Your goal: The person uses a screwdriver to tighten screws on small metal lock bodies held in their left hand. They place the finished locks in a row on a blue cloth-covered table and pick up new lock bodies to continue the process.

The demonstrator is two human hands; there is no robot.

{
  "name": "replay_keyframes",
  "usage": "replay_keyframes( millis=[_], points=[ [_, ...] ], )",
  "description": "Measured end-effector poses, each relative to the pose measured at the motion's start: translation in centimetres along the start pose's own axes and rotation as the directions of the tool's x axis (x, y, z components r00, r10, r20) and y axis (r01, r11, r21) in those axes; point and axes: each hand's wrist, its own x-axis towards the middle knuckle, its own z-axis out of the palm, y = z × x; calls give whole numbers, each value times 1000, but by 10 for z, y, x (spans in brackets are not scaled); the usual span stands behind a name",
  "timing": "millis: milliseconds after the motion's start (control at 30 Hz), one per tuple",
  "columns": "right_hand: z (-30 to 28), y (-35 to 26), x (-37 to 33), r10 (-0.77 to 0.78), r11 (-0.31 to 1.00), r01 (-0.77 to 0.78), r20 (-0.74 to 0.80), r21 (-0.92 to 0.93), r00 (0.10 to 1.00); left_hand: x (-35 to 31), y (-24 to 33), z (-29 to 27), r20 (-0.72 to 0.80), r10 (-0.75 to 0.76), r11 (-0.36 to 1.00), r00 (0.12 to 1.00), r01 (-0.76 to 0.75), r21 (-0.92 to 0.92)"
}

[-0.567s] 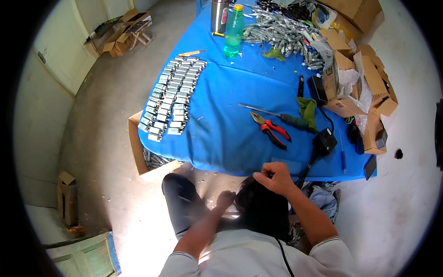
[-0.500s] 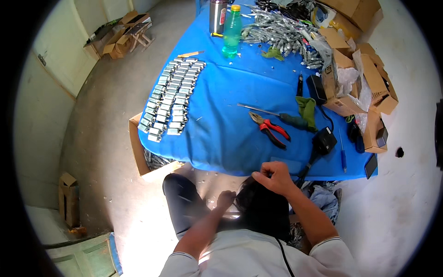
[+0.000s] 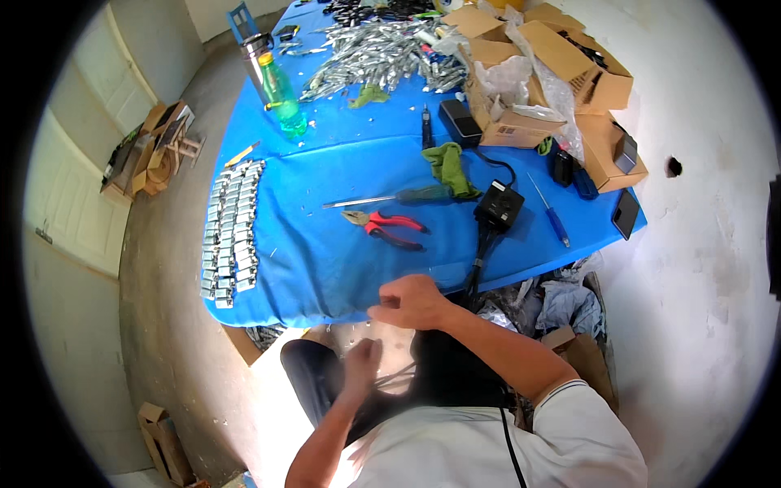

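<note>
Red-handled pliers (image 3: 376,224) lie on blue-covered counter (image 3: 301,175). Right hand (image 3: 411,301) near pliers, on wearer's side; left hand (image 3: 362,363) farther back from them. Both curled; cannot tell whether either grip holds anything. Screwdriver (image 3: 419,194) just beyond pliers; small metal parts (image 3: 242,236) left of them.

Whether the left fingers (image 3: 370,350) hold anything is hidden.

Red-and-black-handled pliers (image 3: 375,224) lie flat on the creased blue cloth (image 3: 313,272), metal nose pointing left, the two handles spread apart toward the right
</note>
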Motion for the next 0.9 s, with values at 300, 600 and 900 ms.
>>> replay_keyframes(
  millis=[300, 600, 900],
  points=[
    [-6, 4, 0, -26, 998, 19, 126, 57, 992, 30, 75, -74, -131, 114, 951, 985, -147, -274],
    [-56, 13, 76, 74, 996, -61, -206, 72, 976, 104, 136, -57, -19, 293, 939, 956, -291, -183],
    [-169, 161, 302, 151, 933, -326, -660, -150, 736, 154, 113, -44, -212, 271, 957, 939, -286, -43]
  ],
)
